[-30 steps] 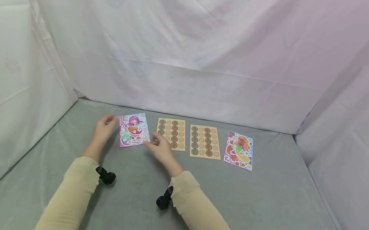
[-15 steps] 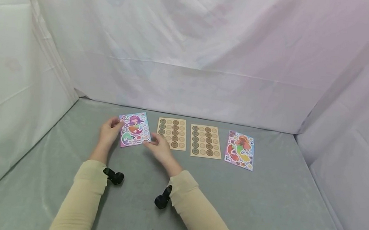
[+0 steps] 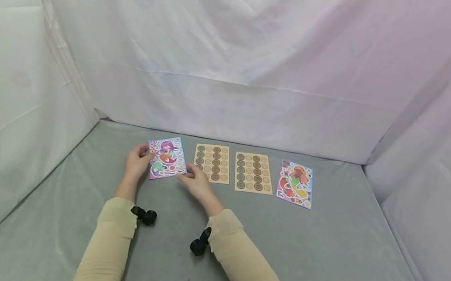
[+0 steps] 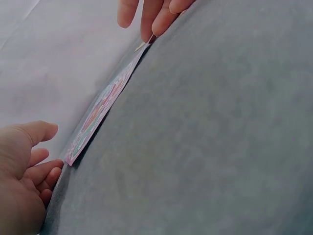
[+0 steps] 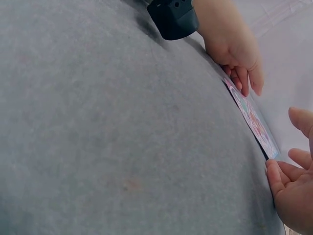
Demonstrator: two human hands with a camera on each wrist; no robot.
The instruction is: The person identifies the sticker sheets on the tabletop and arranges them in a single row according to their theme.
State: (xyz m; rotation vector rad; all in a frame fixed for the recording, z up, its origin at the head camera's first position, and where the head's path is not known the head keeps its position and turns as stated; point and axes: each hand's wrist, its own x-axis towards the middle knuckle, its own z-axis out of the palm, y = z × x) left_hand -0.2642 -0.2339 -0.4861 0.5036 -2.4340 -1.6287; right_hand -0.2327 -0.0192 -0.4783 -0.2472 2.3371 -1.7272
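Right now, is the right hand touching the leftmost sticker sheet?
Touching: the left wrist view shows the right hand meeting the leftmost sticker sheet at one corner, with no gap between.

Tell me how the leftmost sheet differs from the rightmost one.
The left sheet looks more purple; the right sheet, more red and orange. The left hand and right hand touch the left sheet, not the right sheet. The left sheet's top edge rises rightward; the right sheet's falls. Both are rectangular and multicoloured.
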